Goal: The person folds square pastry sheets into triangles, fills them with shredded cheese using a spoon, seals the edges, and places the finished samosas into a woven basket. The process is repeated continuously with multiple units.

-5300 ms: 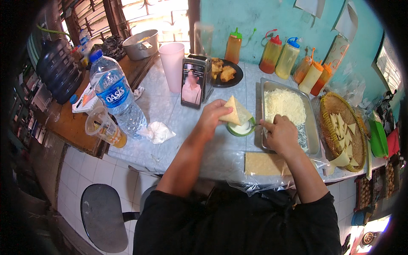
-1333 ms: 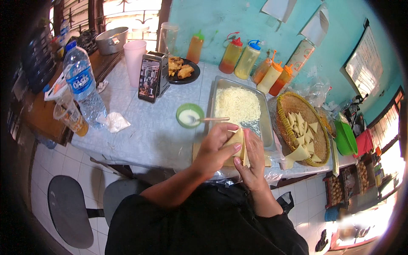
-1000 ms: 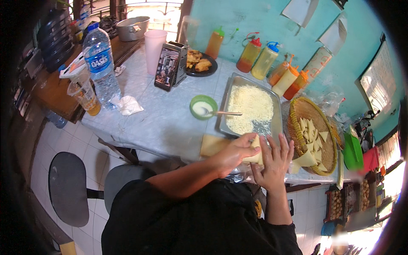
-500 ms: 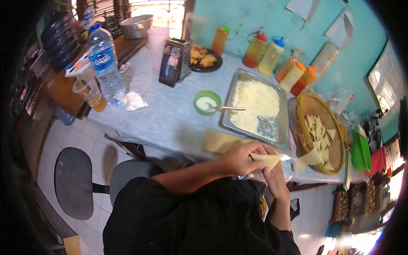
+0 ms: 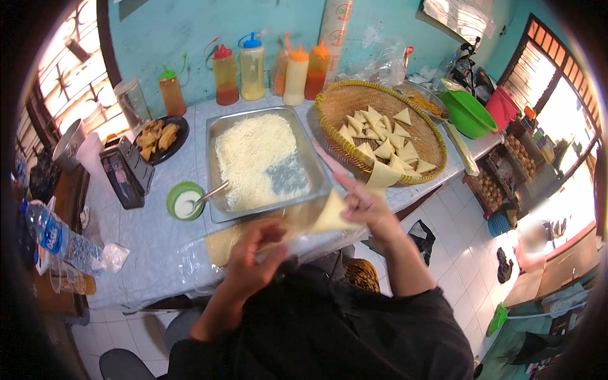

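Note:
My right hand [image 5: 367, 209] grips a pale, folded pastry triangle [image 5: 330, 216] over the table's front edge, close to the woven basket; motion blurs it slightly. My left hand [image 5: 256, 253] holds nothing, its fingers loosely bent and apart. Beneath and beside it lie flat pastry sheets [image 5: 220, 246] on clear plastic. Folded pastry triangles [image 5: 380, 130] are heaped in the round basket [image 5: 342, 104], and a loose pastry sheet [image 5: 384, 175] hangs over its near rim. Behind my hands stands a metal tray [image 5: 218, 212] with whitish shreds [image 5: 253, 152]. A green bowl [image 5: 172, 206] of white paste holds a spoon [image 5: 212, 192].
Squeeze bottles [image 5: 252, 71] line the wall. At left are a plate of fried food [image 5: 170, 152], a propped phone [image 5: 120, 180], a water bottle [image 5: 63, 237] and a plastic cup [image 5: 73, 278]. A green basin [image 5: 467, 114] stands at the far right.
My hands have come apart: the left has let go and moved left, while the right keeps the folded pastry. The view has swung to the right.

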Demonstrator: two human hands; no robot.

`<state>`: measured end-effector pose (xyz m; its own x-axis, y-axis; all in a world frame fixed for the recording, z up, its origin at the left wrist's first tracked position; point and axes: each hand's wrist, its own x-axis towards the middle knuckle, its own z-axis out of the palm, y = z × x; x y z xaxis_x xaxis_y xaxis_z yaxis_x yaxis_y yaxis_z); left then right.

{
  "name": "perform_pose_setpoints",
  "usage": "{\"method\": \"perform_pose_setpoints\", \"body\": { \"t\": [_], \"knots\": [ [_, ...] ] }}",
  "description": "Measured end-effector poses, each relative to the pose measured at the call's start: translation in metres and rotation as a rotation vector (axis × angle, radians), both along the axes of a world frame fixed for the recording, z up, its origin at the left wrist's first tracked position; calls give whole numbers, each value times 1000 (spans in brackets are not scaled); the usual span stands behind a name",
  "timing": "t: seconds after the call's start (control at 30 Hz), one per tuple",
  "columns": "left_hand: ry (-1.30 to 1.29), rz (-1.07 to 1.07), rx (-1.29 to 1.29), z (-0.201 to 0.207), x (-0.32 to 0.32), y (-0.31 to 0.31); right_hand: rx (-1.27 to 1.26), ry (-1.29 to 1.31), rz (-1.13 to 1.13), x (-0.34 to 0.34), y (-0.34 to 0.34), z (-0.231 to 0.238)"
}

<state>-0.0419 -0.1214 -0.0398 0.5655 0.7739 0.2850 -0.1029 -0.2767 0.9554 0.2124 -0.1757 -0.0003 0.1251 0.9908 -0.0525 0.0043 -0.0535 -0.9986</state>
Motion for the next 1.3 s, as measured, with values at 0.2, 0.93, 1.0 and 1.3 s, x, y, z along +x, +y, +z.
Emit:
{"method": "perform_pose_setpoints", "body": {
  "t": [0.2,0.93,1.0,1.3],
  "knots": [
    [-305,197,-136,5,-32,15,31,-369,-478,163,56,59],
    [-284,85,-232,4,2,4,204,-2,-688,126,-14,-110],
    [-281,-6,-255,3,6,0,127,-54,-610,121,-17,-104],
    [6,-390,-403,4,74,-5,348,713,-219,85,-45,-44]
  ]
}}
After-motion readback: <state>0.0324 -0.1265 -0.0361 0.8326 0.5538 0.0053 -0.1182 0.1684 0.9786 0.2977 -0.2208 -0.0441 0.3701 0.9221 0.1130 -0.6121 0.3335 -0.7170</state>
